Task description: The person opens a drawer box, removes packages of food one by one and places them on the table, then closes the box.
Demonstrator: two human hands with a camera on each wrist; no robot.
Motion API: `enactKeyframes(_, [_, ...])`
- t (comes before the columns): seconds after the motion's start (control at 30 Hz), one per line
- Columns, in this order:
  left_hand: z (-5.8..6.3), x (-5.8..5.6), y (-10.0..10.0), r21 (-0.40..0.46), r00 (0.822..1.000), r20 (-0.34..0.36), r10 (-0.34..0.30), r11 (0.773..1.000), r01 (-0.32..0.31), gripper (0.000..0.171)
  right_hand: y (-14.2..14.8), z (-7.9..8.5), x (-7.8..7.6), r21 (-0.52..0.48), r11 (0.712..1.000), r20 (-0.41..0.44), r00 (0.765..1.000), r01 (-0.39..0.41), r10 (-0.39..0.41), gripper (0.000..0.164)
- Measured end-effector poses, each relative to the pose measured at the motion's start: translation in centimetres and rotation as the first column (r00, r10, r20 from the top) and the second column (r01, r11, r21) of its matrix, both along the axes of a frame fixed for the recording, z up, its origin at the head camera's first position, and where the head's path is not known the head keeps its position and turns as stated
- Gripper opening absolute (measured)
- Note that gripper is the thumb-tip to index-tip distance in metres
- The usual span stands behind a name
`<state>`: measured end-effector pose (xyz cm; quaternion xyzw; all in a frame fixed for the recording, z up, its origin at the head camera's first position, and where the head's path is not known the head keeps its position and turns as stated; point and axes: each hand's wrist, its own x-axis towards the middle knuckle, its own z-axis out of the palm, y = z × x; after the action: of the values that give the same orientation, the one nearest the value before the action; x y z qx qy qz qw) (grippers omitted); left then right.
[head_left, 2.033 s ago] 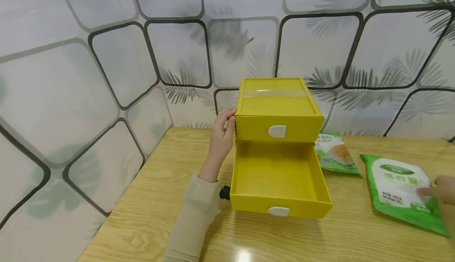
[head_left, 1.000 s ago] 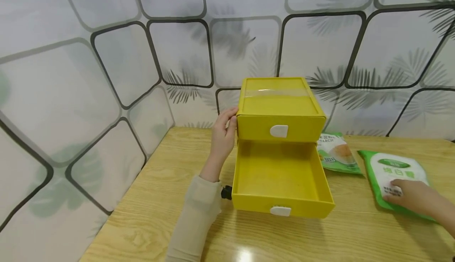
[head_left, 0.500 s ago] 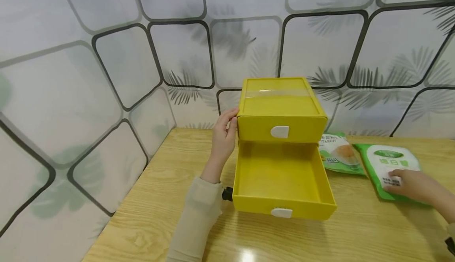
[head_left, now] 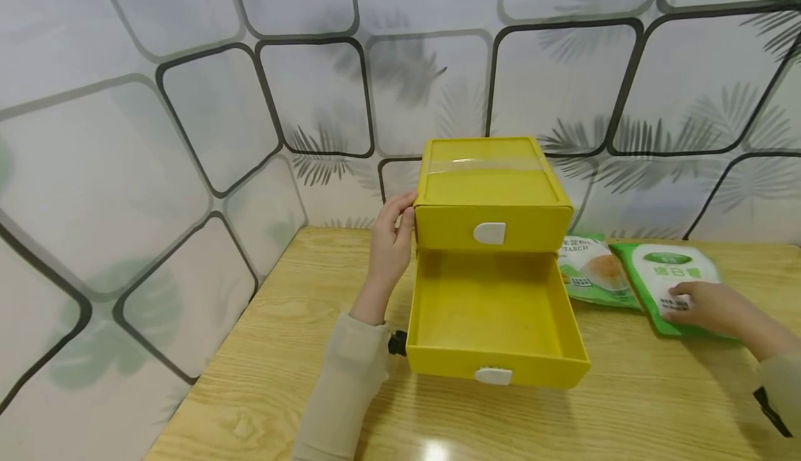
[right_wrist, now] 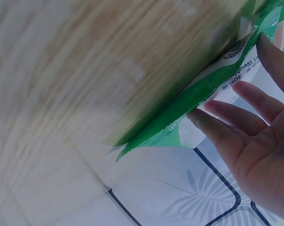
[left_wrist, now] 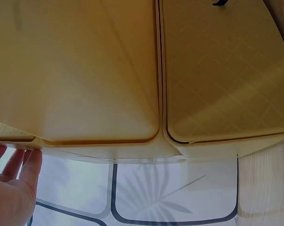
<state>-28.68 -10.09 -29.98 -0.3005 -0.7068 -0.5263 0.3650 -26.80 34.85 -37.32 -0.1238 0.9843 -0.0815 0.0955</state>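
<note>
A yellow two-drawer box stands on the wooden table. Its top drawer is closed, while the bottom drawer is pulled out and shows a bare floor. My left hand rests against the box's upper left side; in the left wrist view its fingertips touch the edge of the yellow wall. At the right, my right hand holds a green and white bag of sugar from above, thumb and fingers spread across its face. The same bag appears edge-on in the right wrist view.
A green and white starch packet lies beside the box, partly hidden behind it and overlapped in view by the sugar bag's left edge. A patterned wall covering rises behind the table. Both white drawer tabs face me.
My right hand came in from the right edge, took hold of the sugar bag and slid it left and back, up to the starch packet. My left hand and the box stayed put.
</note>
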Motion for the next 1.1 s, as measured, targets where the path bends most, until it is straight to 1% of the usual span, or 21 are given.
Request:
enactKeyframes(0.07, [0.0, 0.0, 0.0, 0.0, 1.0, -0.001, 0.001, 1.0, -0.001, 0.025, 0.0, 0.2, -0.1, -0.012, 1.0, -0.002, 1.0, -0.017, 0.017, 0.076])
enactKeyframes(0.37, [0.0, 0.0, 0.0, 0.005, 1.0, -0.001, -0.004, 1.0, 0.004, 0.025, -0.2, 0.5, -0.9, -0.021, 0.999, -0.003, 1.0, -0.024, 0.024, 0.075])
enactKeyframes(0.57, [0.0, 0.0, 0.0, -0.005, 1.0, -0.006, 0.016, 1.0, -0.016, 0.025, 0.0, 0.3, -1.5, -0.017, 1.0, -0.007, 1.0, -0.019, 0.019, 0.077])
enactKeyframes(0.73, [-0.1, -0.1, -0.1, -0.006, 1.0, 0.002, 0.008, 1.0, -0.008, 0.025, 0.1, 0.1, -2.0, -0.019, 1.0, -0.029, 0.999, -0.019, 0.019, 0.077])
enactKeyframes(0.93, [-0.1, 0.0, 0.0, -0.003, 1.0, -0.005, 0.006, 1.0, -0.006, 0.025, 0.3, 0.0, -2.4, -0.014, 1.0, -0.04, 0.999, -0.018, 0.018, 0.075])
enactKeyframes(1.1, [0.0, 0.1, 0.0, 0.002, 1.0, 0.014, -0.004, 1.0, 0.004, 0.026, 0.2, 0.0, -2.7, -0.015, 1.0, -0.043, 0.999, -0.01, 0.01, 0.077])
